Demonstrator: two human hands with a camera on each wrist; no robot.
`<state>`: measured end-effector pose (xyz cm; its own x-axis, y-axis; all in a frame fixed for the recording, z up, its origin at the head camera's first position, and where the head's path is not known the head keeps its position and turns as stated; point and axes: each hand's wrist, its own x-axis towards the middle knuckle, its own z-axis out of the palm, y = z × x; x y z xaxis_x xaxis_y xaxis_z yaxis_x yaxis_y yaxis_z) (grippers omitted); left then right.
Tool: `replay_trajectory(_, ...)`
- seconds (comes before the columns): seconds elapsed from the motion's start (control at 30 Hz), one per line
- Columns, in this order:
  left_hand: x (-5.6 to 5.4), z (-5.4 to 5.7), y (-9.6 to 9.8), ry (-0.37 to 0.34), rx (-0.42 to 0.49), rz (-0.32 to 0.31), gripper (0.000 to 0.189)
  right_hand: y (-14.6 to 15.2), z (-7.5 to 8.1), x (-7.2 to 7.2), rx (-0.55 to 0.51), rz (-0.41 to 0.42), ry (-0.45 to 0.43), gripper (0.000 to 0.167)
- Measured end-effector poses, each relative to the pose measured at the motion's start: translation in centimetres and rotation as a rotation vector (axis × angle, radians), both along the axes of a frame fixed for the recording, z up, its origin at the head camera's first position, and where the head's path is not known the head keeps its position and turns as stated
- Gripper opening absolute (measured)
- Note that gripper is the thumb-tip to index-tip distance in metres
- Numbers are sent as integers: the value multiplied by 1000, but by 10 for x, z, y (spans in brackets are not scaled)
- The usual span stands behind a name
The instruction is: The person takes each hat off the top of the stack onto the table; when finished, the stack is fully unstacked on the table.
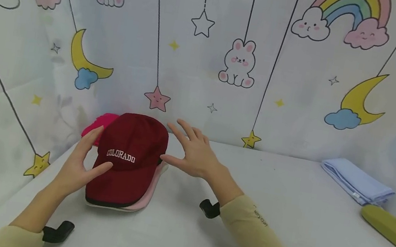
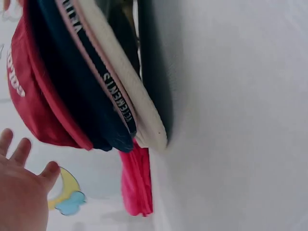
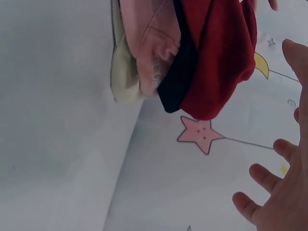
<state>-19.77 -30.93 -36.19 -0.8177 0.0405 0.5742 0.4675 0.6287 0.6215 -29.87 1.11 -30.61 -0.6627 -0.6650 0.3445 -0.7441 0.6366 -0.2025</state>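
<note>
Beside stacked caps (image 1: 131,162), left grip (image 1: 76,168), right grip (image 1: 196,153)

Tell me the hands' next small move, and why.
The bare left hand and bare right hand should probably move inward to the dark-red, brimmed fabric cap: both spread open on either side, gripping nothing, and it sits topmost, above a pink fabric cap.

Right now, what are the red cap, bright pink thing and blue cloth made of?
The red cap looks like matte cloth, maybe cotton: seams show and nothing shines. The bright pink thing seems soft fabric, going by its folds; which kind, I can't tell. The blue cloth looks like thin, dull fabric, perhaps cotton, since it lies folded in layers.
</note>
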Motion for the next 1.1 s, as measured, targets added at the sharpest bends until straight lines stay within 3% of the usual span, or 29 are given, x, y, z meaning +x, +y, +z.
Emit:
replay_trajectory(0.3,0,-15,-16,-88,111,-61,92,-33,5,-7,-76,13,-98,83)
replay_trajectory(0.6,0,-30,-30,-208,121,-24,84,-58,-2,-13,-207,66,-226,80)
replay_trajectory(0.9,3,-31,-37,-306,124,-7,77,-73,-9,-15,-264,39,-367,67)
replay_trajectory(1.1,5,-29,-39,-352,120,20,73,-75,-12,-14,-294,20,-411,64)
